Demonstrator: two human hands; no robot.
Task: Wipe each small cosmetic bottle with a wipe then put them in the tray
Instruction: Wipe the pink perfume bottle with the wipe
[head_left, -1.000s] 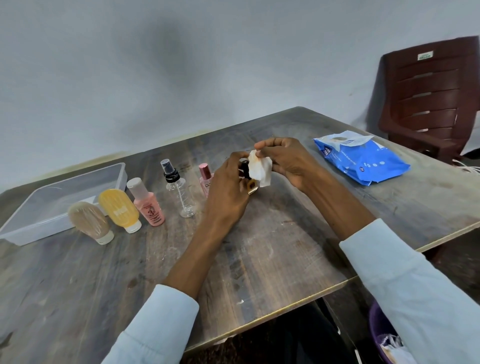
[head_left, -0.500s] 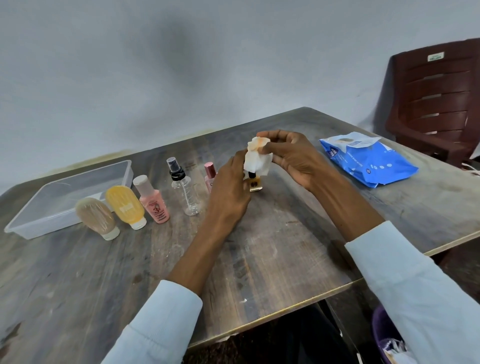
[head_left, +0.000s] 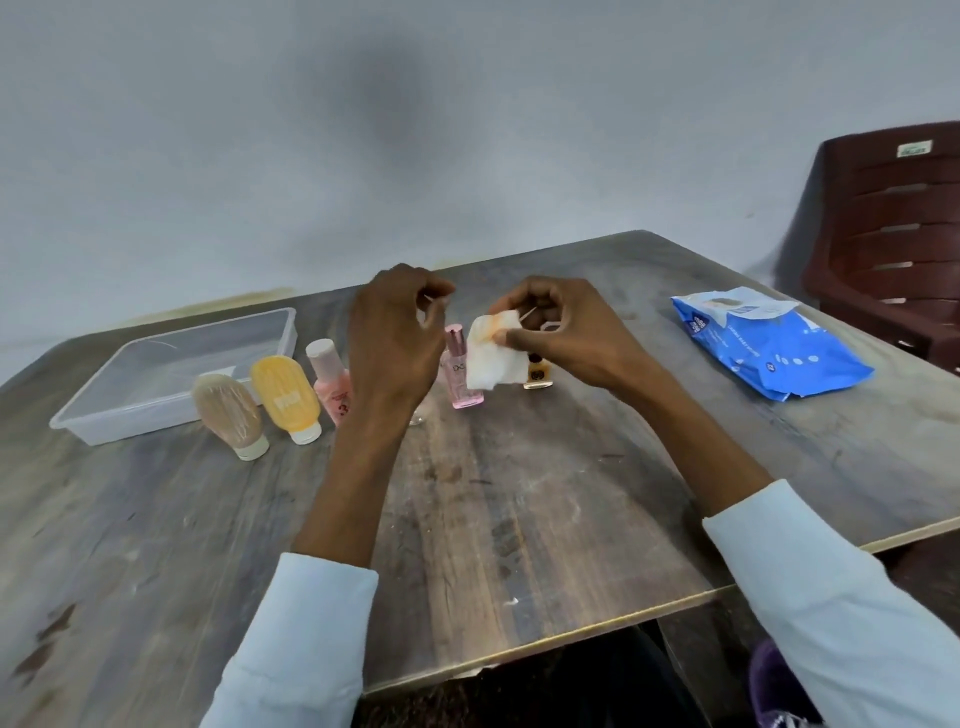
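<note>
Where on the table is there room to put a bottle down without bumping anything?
Bare table lies between the two arms, toward the near edge. More bare wood sits near the left corner, in front of the tray. There is also a gap between the right hand and the blue wipes pack. It is crowded by the tan bottle, yellow bottle and pink bottle.

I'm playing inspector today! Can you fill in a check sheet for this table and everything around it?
Surface: worn wooden table, scuffed.
Job's things: clear tray holds no bottles; beige tube, yellow tube, pink bottle, slim pink bottle and small amber bottle stand on the table.
Clutter: blue wipes pack.
Hands: right hand pinches a stained wipe; left hand, fingers curled, contents unclear.
Cables: nothing seen.
Surroundings: grey wall, brown chair.
</note>
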